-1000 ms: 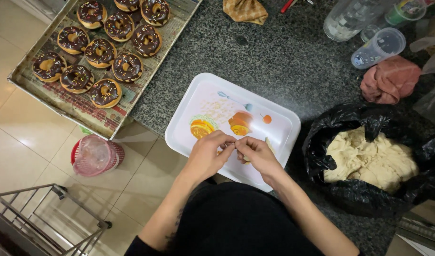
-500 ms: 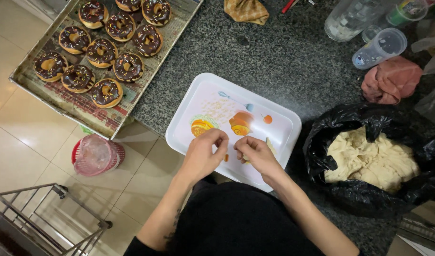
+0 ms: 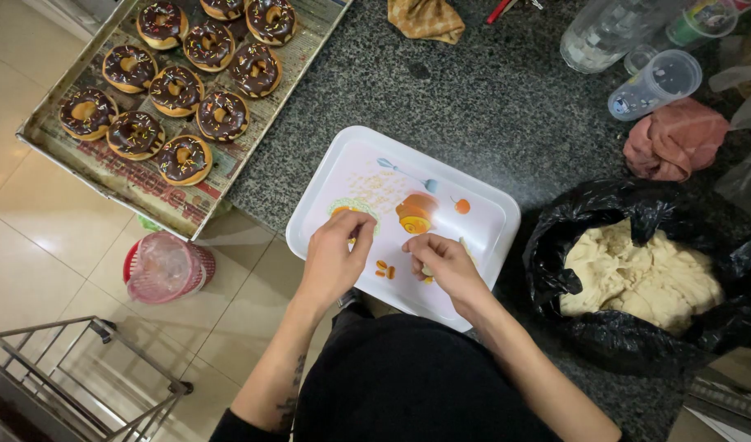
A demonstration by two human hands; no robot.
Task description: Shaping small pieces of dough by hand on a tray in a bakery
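Probably a kitchen: granite counter point(image 3: 490, 106), doughnut tray point(image 3: 105, 176), bagged dough point(image 3: 637, 274).

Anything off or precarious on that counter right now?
Yes. The baking tray of chocolate doughnuts juts well past the counter edge over the floor. The white tray under both hands also overhangs slightly. Nothing looks spilled.

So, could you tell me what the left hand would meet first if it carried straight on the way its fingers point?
The left hand points up and slightly right across the white tray. It would probably first cross the tray's printed pictures, then meet the far rim; height above the tray is unclear.
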